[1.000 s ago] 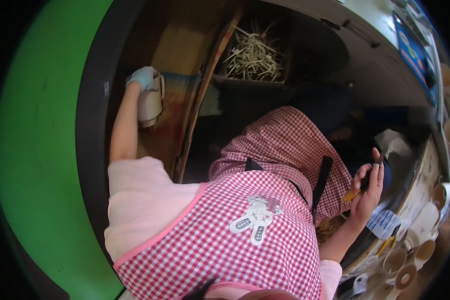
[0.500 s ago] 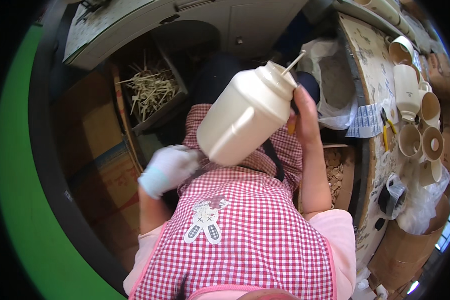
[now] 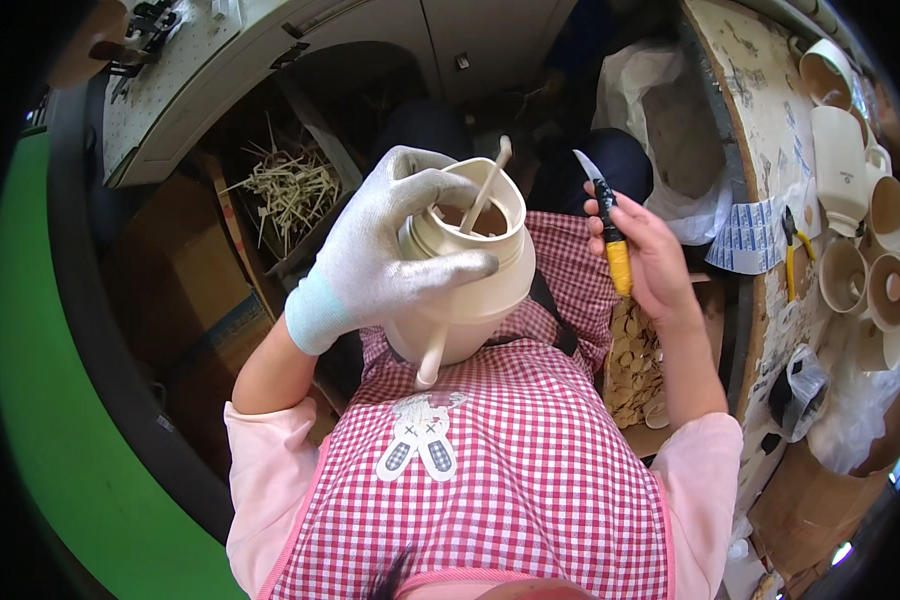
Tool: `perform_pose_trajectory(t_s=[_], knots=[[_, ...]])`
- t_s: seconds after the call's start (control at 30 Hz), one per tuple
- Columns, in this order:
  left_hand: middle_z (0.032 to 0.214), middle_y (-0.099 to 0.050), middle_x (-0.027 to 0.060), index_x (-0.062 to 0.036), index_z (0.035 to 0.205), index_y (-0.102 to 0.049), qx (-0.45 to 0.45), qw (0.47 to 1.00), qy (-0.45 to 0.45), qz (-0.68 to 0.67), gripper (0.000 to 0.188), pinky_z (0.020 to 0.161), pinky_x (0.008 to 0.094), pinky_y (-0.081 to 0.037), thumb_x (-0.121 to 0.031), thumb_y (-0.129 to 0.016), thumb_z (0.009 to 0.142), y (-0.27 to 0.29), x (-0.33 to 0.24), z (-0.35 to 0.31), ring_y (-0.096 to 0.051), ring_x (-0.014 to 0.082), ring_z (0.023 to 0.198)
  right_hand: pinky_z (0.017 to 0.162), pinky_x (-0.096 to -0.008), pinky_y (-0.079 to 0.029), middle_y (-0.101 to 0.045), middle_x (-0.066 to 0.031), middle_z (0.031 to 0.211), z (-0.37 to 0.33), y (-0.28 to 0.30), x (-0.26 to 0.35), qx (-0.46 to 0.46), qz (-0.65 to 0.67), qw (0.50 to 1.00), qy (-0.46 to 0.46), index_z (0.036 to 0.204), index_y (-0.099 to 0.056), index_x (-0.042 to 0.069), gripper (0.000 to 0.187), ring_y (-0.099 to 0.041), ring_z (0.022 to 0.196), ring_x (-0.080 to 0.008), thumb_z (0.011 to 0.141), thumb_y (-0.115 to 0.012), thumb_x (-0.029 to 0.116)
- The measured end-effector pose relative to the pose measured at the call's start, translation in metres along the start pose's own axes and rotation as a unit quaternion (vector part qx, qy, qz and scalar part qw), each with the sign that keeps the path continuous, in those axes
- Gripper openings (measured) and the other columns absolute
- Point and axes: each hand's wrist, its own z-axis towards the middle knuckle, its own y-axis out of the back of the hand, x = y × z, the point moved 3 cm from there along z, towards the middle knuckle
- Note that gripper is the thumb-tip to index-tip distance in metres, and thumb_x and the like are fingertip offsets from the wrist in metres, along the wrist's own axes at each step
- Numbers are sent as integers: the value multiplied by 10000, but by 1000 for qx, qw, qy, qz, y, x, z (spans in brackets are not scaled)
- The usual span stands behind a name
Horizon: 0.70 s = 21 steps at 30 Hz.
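Note:
My gloved left hand (image 3: 395, 240) grips the neck of a cream plastic bottle (image 3: 465, 320), which stands in my lap with its mouth facing up. A thin cream plastic stick (image 3: 487, 190) juts out of the round opening, close to the gloved thumb and fingers. Lower on the bottle's near side, a cream spout-like stub (image 3: 431, 358) points toward my apron. My bare right hand (image 3: 650, 250) holds a small knife (image 3: 610, 225) with a curved blade and a black and yellow handle. The blade points up and away, to the right of the bottle's mouth and apart from it.
At left, a box holds a heap of thin cream sticks (image 3: 288, 185). The worktable (image 3: 760, 110) on the right bears several cream cups and bottles (image 3: 838, 165) and yellow-handled pliers (image 3: 796, 250). A carton of round brown scraps (image 3: 632, 365) stands beside my right forearm.
The bottle has tipped from slanted to upright, its mouth turning toward me. My left hand has risen from its base onto the neck. My right hand has left the neck, showing the knife.

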Motion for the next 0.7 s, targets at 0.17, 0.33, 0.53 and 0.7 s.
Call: perform_pose_trajectory(t_s=[0.17, 0.33, 0.53, 0.7], knots=[[1368, -615, 230, -68, 1016, -763, -30, 995, -81, -43, 382, 1015, 446, -527, -340, -895, 782, 12, -21, -7, -661, 349, 1197, 653, -250, -519, -677, -73, 956, -23, -50, 61, 177, -197, 960, 86, 1488, -518, 37, 406, -612, 752, -93, 1094, -511, 135], [1291, -671, 274, -80, 911, -751, -99, 931, -225, 269, 415, 1006, 520, -552, -288, -946, 609, 46, -51, -22, -672, 458, 1194, 618, -316, -500, -669, -41, 878, -43, -129, 83, 146, -653, 621, 408, 1270, -663, 59, 323, -646, 721, -164, 953, -691, 114], [1283, -670, 231, -100, 906, -722, -18, 939, -226, 258, 361, 1021, 548, -530, -155, -906, 600, 28, -32, -25, -650, 452, 1211, 573, -284, -485, -570, -25, 817, -25, -152, 49, 100, -793, 368, 475, 965, -643, 83, 167, -598, 706, -185, 860, -695, 203], [1267, -633, 242, -77, 863, -708, -60, 938, -269, 210, 271, 949, 506, -546, -152, -840, 639, -14, -5, -17, -658, 442, 1113, 593, -339, -530, -616, -60, 852, -4, -122, 5, 43, -811, 405, 421, 986, -609, 78, 171, -663, 761, -228, 910, -672, 217]])
